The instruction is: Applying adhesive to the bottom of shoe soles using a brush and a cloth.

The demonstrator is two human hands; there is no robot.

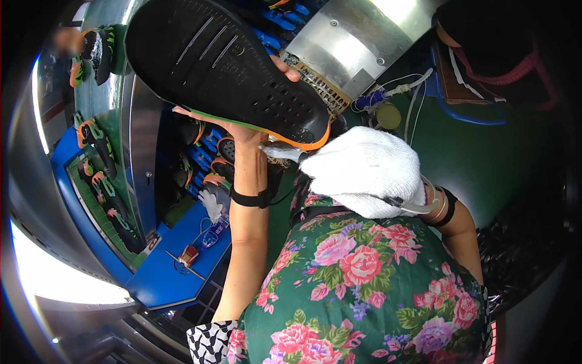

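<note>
A large black shoe sole point(221, 70), edged in orange and green, is tilted up in front of me. My left hand point(237, 128) is bare and closed round it, with fingertips showing over the far edge. A white knitted glove covers my right hand point(367, 170), which is closed on a small knife point(284, 151). Its pale blade lies close beneath the orange rim at the narrow end of the sole; whether it touches the rim, I cannot tell. The glove hides most of the handle and the fingers.
On the left, several shoe parts point(100, 148) lie along a green surface. A blue bench point(173, 276) holds a bottle point(213, 233) and a white glove point(210, 204). Ahead is a metal panel point(345, 45); cables point(415, 109) and a yellowish round object point(388, 116) sit to the right.
</note>
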